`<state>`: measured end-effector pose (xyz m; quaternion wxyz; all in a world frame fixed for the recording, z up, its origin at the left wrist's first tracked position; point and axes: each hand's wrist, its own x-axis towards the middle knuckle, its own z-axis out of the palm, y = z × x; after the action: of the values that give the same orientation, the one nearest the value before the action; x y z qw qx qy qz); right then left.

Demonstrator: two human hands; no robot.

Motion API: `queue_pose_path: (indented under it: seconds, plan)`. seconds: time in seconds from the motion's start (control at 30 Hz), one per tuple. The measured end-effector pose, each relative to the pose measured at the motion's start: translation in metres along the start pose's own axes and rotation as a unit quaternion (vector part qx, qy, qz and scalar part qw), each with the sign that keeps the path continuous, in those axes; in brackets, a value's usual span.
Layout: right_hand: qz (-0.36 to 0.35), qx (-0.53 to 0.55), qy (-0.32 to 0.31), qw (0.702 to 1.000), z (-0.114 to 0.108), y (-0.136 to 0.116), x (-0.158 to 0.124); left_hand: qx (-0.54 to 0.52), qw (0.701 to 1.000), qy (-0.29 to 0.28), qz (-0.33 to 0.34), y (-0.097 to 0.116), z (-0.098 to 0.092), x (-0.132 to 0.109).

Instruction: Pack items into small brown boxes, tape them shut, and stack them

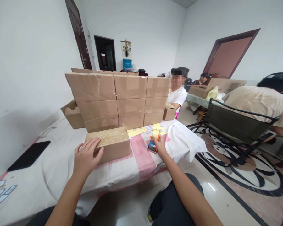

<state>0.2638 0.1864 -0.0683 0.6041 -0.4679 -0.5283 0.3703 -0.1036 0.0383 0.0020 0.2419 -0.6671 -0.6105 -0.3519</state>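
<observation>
A closed cardboard box (115, 147) lies in front of me on the cloth-covered table, with shiny clear tape along its top. My left hand (88, 155) rests on the left end of this box, its fingers spread over the top and the thumb toward the near side. To the right of the box, my right hand (159, 144) is closed around an orange and blue tape dispenser (152, 146) with a yellowish roll. The dispenser is apart from the box, at or just above the tablecloth.
Stacked taped boxes (129, 100) form a wall behind the box. An open carton (74, 116) stands left of it, a smaller one (169, 113) right. A black flat item (29, 155) lies at left. A person in white (179, 95) sits behind; a chair (238, 122) stands right.
</observation>
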Motion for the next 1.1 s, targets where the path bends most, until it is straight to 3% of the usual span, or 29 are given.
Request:
queue_pose_path:
  seconds: [0.8,1.1]
  plan:
    - [0.018,-0.003,-0.012,1.0,0.0,0.003,0.003,-0.006,1.0,-0.012,0.001,0.001,-0.002,-0.001]
    - [0.033,-0.002,-0.13,0.991,-0.007,-0.006,0.003,-0.002,1.0,-0.023,-0.009,0.004,-0.004,0.0]
